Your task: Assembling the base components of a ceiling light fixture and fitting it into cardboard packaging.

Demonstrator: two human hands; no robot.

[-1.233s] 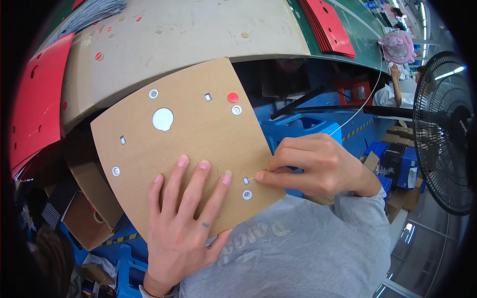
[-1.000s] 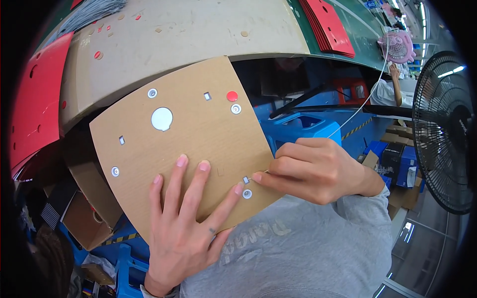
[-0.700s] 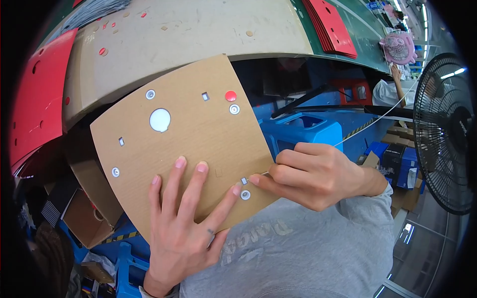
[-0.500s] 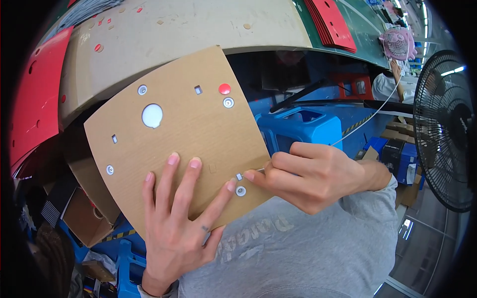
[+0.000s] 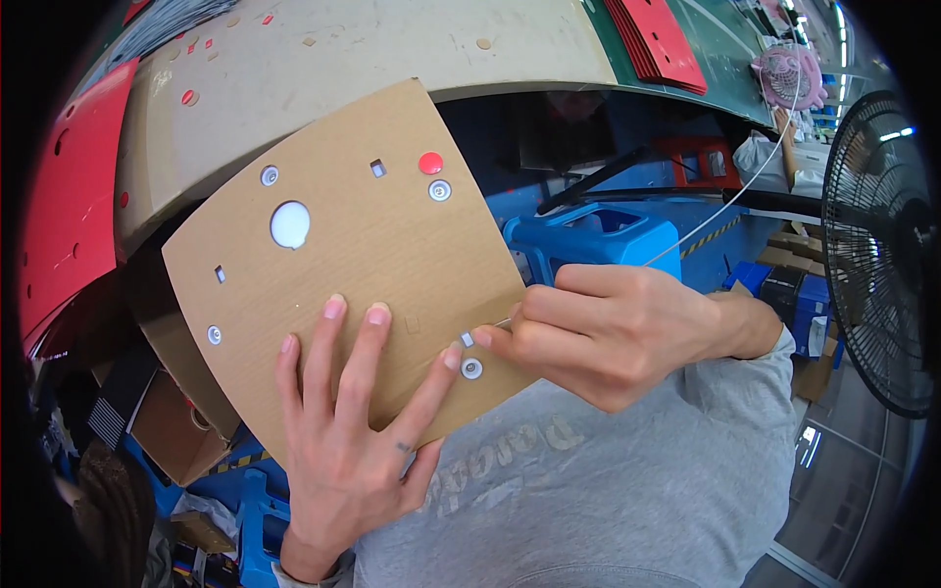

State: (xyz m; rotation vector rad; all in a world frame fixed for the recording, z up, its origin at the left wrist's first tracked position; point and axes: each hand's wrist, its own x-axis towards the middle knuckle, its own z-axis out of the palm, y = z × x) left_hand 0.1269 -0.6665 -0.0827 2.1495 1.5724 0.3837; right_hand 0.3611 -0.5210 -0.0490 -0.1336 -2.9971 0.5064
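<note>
A tan wood-grain board (image 5: 363,260) with one round hole, small square cut-outs and metal-ringed round fittings tilts in front of me. A red disc (image 5: 430,164) sits near its far right corner. My left hand (image 5: 358,421) lies on the board with fingers spread, its index fingertip beside a small square cut-out (image 5: 467,340) and a ringed fitting (image 5: 471,368). Over the right edge, my right hand (image 5: 608,338) is closed in a pinch by that cut-out. A thin pale tip shows at its fingers, and a thin white cord (image 5: 720,211) runs to behind this hand.
Past the board stands a beige-topped table (image 5: 392,49) with small scraps. Red panels hang at left (image 5: 74,186) and lie stacked at far right (image 5: 657,44). A blue stool (image 5: 598,235) and a black fan (image 5: 882,255) stand to the right; an open cardboard box (image 5: 176,431) is lower left.
The board has shifted slightly up and left. My right hand has risen a little, still pinched beside the cut-out, and the white cord has moved up with it. My left hand stays spread.
</note>
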